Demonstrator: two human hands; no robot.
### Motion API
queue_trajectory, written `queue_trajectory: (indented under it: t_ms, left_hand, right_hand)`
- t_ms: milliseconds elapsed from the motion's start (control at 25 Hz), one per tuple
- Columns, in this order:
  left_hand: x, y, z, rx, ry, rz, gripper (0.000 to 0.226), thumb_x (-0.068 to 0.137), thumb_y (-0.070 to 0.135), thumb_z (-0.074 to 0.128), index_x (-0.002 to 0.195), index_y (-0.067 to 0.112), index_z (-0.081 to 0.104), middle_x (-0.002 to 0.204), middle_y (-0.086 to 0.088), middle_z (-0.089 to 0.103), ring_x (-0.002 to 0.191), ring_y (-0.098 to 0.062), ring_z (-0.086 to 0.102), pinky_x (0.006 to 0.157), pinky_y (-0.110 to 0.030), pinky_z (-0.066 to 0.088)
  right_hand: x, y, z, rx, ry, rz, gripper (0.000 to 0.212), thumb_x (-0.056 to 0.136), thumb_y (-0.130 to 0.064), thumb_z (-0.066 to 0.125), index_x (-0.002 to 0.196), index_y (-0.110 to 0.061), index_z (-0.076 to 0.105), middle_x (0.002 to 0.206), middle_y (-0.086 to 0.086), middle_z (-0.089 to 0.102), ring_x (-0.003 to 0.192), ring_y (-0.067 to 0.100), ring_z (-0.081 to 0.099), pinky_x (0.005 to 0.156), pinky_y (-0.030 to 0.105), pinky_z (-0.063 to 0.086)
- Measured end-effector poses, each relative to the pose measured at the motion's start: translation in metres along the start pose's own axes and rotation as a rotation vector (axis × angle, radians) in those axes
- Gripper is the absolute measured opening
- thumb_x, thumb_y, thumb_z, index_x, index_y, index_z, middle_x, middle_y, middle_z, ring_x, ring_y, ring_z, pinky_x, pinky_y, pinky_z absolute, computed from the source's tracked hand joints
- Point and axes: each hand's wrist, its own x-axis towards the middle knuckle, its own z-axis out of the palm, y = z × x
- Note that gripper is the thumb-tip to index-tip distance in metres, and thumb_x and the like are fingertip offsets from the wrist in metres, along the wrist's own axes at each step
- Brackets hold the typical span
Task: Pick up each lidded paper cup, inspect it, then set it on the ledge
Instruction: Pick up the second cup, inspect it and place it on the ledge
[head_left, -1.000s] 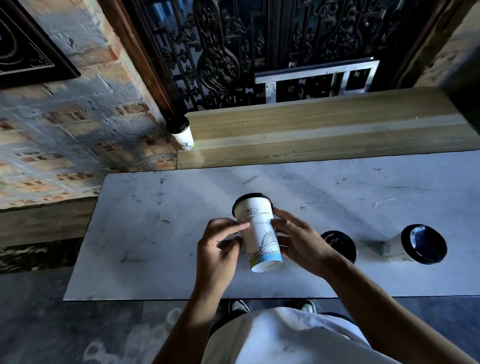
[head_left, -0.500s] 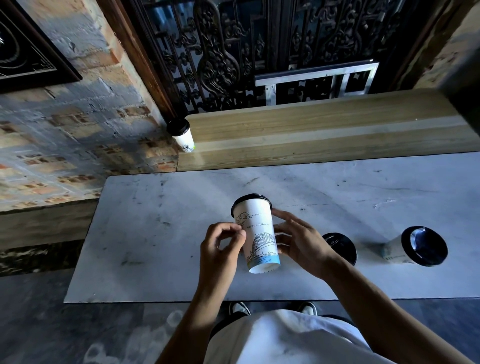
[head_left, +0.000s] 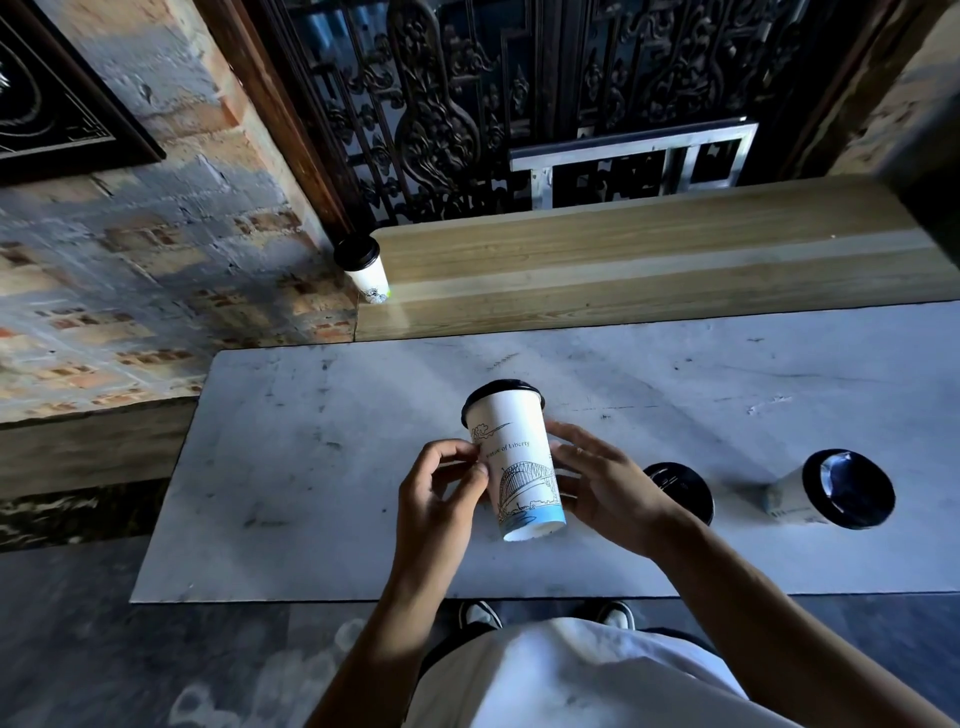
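A white paper cup with a black lid and a drawn bridge (head_left: 519, 457) is held above the white table (head_left: 311, 467), tilted so its base faces me. My left hand (head_left: 441, 499) pinches its left side and my right hand (head_left: 602, 488) cradles its right side. Another lidded cup (head_left: 363, 267) stands upright at the left end of the wooden ledge (head_left: 623, 260). On the table to the right, one black-lidded cup (head_left: 680, 488) shows behind my right wrist, and a further lidded cup (head_left: 831, 491) stands beyond it.
A brick wall (head_left: 130, 270) rises to the left of the ledge. A dark ornate metal grille (head_left: 519, 104) and a silver frame (head_left: 634, 156) stand behind the ledge. My shoes (head_left: 483, 616) show under the table's front edge.
The held cup has turned in my fingers, showing more of the bridge drawing and lettering. Both hands stayed in nearly the same place.
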Motion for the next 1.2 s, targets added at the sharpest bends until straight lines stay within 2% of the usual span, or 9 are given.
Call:
queue_trajectory:
  t_ms: [120,240,360,480,640,760,960,1080,1200]
  left_hand:
    - [-0.001,-0.0015,0.0009,0.037,0.01,-0.006,0.013,0.079,0.023,0.071,0.091,0.026,0.072,0.095,0.0,0.079,0.092,-0.019,0.074,0.094,-0.059,0.058]
    - [-0.0022,-0.0022,0.0007,0.1,0.026,0.057,0.017,0.08,0.019,0.071,0.096,0.027,0.072,0.1,0.001,0.078,0.096,-0.017,0.074,0.091,-0.051,0.06]
    - [-0.0024,0.0002,-0.0017,0.226,-0.009,0.247,0.052,0.083,-0.012,0.066,0.104,0.036,0.075,0.107,-0.003,0.07,0.091,-0.013,0.071,0.08,-0.028,0.06]
    - [-0.0005,-0.0009,-0.002,0.283,-0.055,0.305,0.071,0.08,-0.02,0.061,0.108,0.044,0.076,0.107,-0.001,0.062,0.086,-0.017,0.068,0.075,-0.02,0.055]
    - [-0.0046,0.0032,0.0018,0.217,-0.032,0.262,0.062,0.084,-0.019,0.061,0.104,0.038,0.076,0.108,-0.003,0.065,0.096,-0.008,0.066,0.079,-0.013,0.052]
    - [-0.0054,0.0051,0.003,0.149,-0.003,0.203,0.044,0.088,-0.011,0.065,0.102,0.03,0.077,0.109,-0.007,0.068,0.097,-0.004,0.067,0.082,-0.012,0.051]
    - [-0.0044,0.0056,0.004,0.059,0.014,0.094,0.022,0.09,0.003,0.074,0.102,0.021,0.072,0.11,-0.01,0.072,0.095,-0.007,0.07,0.074,-0.011,0.052]
    - [-0.0059,0.0056,0.0037,0.031,-0.007,0.062,0.023,0.088,0.007,0.078,0.107,0.015,0.069,0.107,-0.008,0.074,0.095,-0.006,0.07,0.071,-0.012,0.053]
    - [-0.007,0.0029,0.0023,0.016,-0.008,0.044,0.029,0.081,0.023,0.078,0.108,0.02,0.069,0.105,-0.004,0.076,0.098,-0.01,0.072,0.071,-0.018,0.057]
  right_hand:
    - [-0.0025,-0.002,0.0012,-0.002,-0.022,0.028,0.031,0.104,-0.016,0.049,0.129,-0.01,0.065,0.115,0.021,0.072,0.099,0.034,0.069,0.086,0.044,0.055]
    - [-0.0039,-0.003,0.0023,-0.015,-0.009,0.036,0.029,0.104,-0.014,0.047,0.123,-0.007,0.067,0.111,0.022,0.073,0.092,0.033,0.072,0.074,0.039,0.06]
    - [-0.0026,-0.0004,0.0026,-0.063,0.019,0.025,0.024,0.102,-0.014,0.05,0.113,-0.011,0.071,0.103,0.017,0.072,0.087,0.032,0.068,0.075,0.037,0.055]
    - [0.0002,0.0028,0.0018,-0.083,0.052,0.018,0.023,0.102,-0.017,0.053,0.113,-0.011,0.072,0.103,0.017,0.067,0.092,0.032,0.061,0.078,0.038,0.049]
    - [0.0013,0.005,0.0004,-0.082,0.077,0.013,0.022,0.102,-0.017,0.053,0.115,-0.011,0.07,0.099,0.015,0.066,0.085,0.028,0.061,0.074,0.035,0.05]
    - [0.0019,0.0042,-0.0013,-0.066,0.077,0.004,0.026,0.101,-0.011,0.049,0.115,-0.014,0.071,0.094,0.013,0.069,0.085,0.029,0.06,0.076,0.038,0.047]
    - [0.0038,0.0035,-0.002,-0.067,0.068,-0.01,0.034,0.1,-0.001,0.046,0.127,-0.014,0.063,0.097,0.014,0.075,0.087,0.031,0.062,0.082,0.042,0.047]
    - [0.0041,0.0033,-0.003,-0.048,0.054,-0.017,0.036,0.1,-0.001,0.047,0.129,-0.015,0.063,0.104,0.019,0.071,0.086,0.03,0.064,0.078,0.037,0.052]
    - [0.0036,0.0035,-0.0039,-0.019,0.04,-0.027,0.036,0.098,-0.001,0.051,0.13,-0.015,0.062,0.108,0.024,0.065,0.09,0.033,0.061,0.076,0.037,0.053]
